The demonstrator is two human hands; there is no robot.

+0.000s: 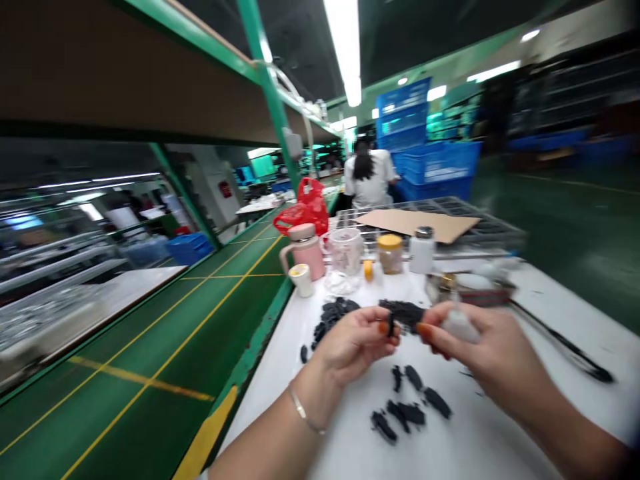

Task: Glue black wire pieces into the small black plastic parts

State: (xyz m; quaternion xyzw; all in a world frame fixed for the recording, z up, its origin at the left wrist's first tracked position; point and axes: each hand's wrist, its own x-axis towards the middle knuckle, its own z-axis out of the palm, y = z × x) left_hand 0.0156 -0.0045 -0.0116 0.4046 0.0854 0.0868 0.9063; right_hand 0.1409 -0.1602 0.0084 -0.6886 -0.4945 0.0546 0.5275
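"Pinching a little black piece [391,323], the left hand [356,340] has its thumb and finger closed on it. What could go wrong there?"

"It could slip. The grip seems to be just the tips, and the piece looks small. A hard squeeze at a bad angle might pop it out."

"And the right hand [493,343]?"

"Its tips look almost together, but I can't tell if they hold anything. A whitish thing [460,326] shows between thumb and finger (it's all blurry, so I can't say what it is)."

"Where would a dropped piece land?"

"Maybe on the table [480,447], by the loose black bits [385,427]. They look so alike that someone could pick up the wrong one."

"What about farther out?"

"A pile of black bits [333,317] lies just past the left hand, and a dark heap [403,312] sits behind both hands. One big swipe could mix them up."

"Anything near the edge?"

"The small white cup [303,281] stands close to the left edge. A bump could tip it, maybe onto the green belt [225,340]."

"And on the other side?"

"A black rod [565,342] lies past the right hand. A wide elbow could knock it."
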